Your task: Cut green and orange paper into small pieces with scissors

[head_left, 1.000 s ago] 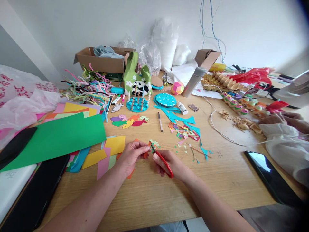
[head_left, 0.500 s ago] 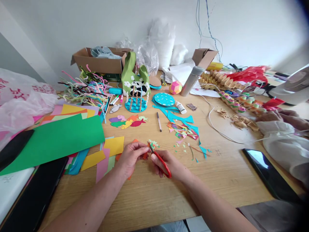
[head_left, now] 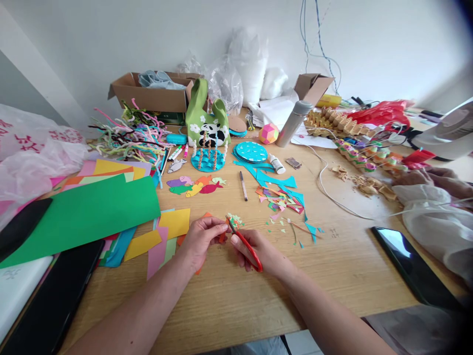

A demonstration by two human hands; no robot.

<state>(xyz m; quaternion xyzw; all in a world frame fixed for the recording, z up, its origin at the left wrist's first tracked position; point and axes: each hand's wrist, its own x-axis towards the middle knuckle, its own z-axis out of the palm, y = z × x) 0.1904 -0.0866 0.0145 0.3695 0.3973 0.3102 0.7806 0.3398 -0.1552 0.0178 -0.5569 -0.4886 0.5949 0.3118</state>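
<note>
My right hand point(head_left: 251, 251) is closed on a pair of scissors with red handles point(head_left: 253, 256), blades pointing up and left towards my other hand. Thumb and fingers of my left hand point(head_left: 205, 236) pinch a small piece of orange paper point(head_left: 222, 237), mostly hidden by the fingers. The blade tips reach right beside my left fingertips; whether they touch the paper I cannot tell. Just beyond lie tiny pale green snippets point(head_left: 234, 220). Farther back, several coloured paper fish point(head_left: 195, 186) lie together. More orange paper point(head_left: 181, 240) shows behind and under my left hand.
Coloured paper sheets point(head_left: 140, 197) cover the left side. A pen point(head_left: 243, 186), a glue bottle point(head_left: 277, 164) and paper scraps point(head_left: 283, 199) lie ahead. At right are a phone point(head_left: 410, 264), a white cable point(head_left: 321, 182) and another person's hands point(head_left: 443, 180). A grey flask point(head_left: 293, 123) stands behind.
</note>
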